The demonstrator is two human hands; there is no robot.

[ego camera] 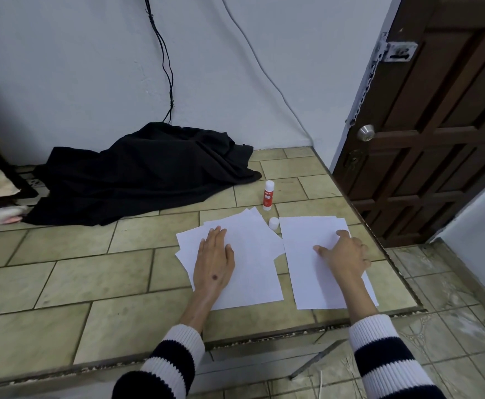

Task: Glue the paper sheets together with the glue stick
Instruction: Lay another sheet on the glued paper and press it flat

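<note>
Your left hand lies flat, fingers straight, on the fanned pile of paper sheets. Your right hand presses spread, relaxed fingers on the second stack of sheets at its 3 o'clock. The glue stick stands upright at 12 o'clock of the piles, its cap between them.

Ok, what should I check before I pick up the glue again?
1. Glue stick standing upright on the tiles: ok.
2. Cap off, lying between the piles: ok.
3. Left hand flat on the fanned left pile: ok.
4. Right hand free to reach: not ok, it is pressing the right pile.
5. Right pile edges lined up: not ok, a sheet peeks out.
6. Glue spread already: cannot tell.
</note>
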